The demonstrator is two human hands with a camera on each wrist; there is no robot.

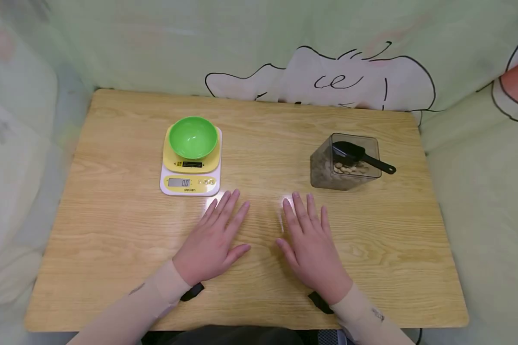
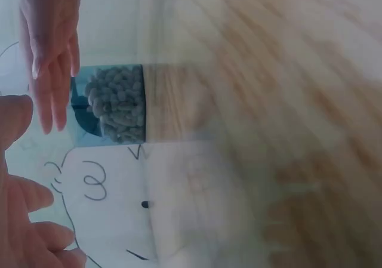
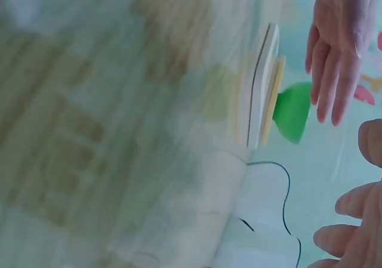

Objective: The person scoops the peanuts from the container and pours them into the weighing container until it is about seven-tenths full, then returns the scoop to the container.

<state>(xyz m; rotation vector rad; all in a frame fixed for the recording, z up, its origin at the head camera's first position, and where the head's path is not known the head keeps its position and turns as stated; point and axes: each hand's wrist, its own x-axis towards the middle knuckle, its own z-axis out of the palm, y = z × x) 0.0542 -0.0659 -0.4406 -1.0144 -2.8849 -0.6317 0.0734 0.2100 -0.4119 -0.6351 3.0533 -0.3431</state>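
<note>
The fingers of the left hand (image 1: 210, 242) are stretched out nearly straight with small gaps between them, the thumb set apart and pointing inward; they hold nothing. The right hand (image 1: 312, 249) mirrors it, fingers extended and slightly fanned, likewise gripping nothing. Both hover palm-down above the table (image 1: 263, 292): the wrist views show a gap beneath them, and such a balanced pose looks like a neutral one, ready to reach either way. Just beyond the left fingertips, and not visibly touched by them, stands the yellow and white scale (image 1: 172, 157), its display (image 1: 179, 182) turned toward the person, presumably so it can be read. The green bowl (image 1: 193, 136) sits upright on the platform with nothing visible inside; the reading seems to be 0.0, so its weight is probably discounted. Beyond the right hand, farther off to the right, is the clear container (image 1: 321, 170) of pale pieces (image 1: 347, 168), too small to identify surely. A black scoop (image 1: 356, 154) lies over its mouth, head inside and handle jutting past the rim to the right, which likely leaves the grip easy for the right hand to take.
</note>
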